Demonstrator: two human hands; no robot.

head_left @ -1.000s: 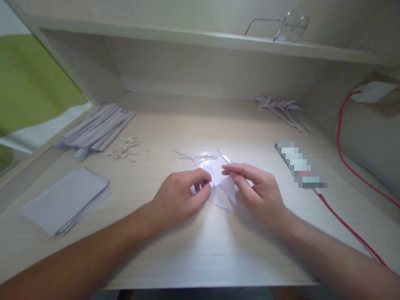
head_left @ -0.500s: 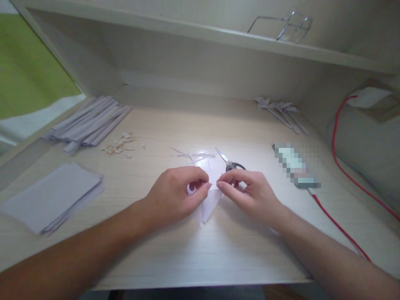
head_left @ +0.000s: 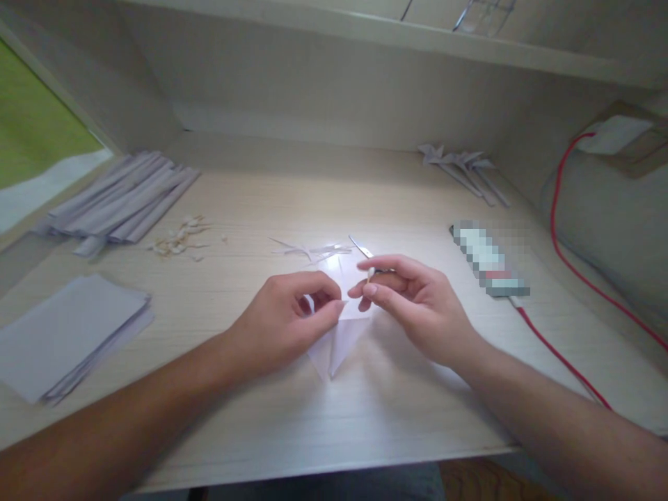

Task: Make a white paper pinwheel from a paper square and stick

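At the middle of the desk, my left hand (head_left: 289, 313) pinches a pointed tip of a white paper piece (head_left: 348, 337) between thumb and forefinger. The paper has folded or cut triangular flaps that stick out toward me. To its right, my right hand (head_left: 425, 303) holds a short cotton swab (head_left: 371, 274), its white end pointing up between thumb and fingers. Behind that hand lie scissors (head_left: 360, 247), their blade showing and their handles mostly hidden. Thin paper strips (head_left: 307, 250) rest just beyond the paper.
Rolled paper sticks (head_left: 122, 202), a heap of cotton swab pieces (head_left: 180, 238) and a paper stack (head_left: 78, 327) lie on the left. Paper pinwheels on sticks (head_left: 464, 170) sit at the back right. A phone (head_left: 488, 261) with a red cable (head_left: 561, 358) lies at right.
My right fingers have come away from the paper tip and spread, bringing the cotton swab into sight. My left hand still pinches the paper. The camera view has tilted down slightly.
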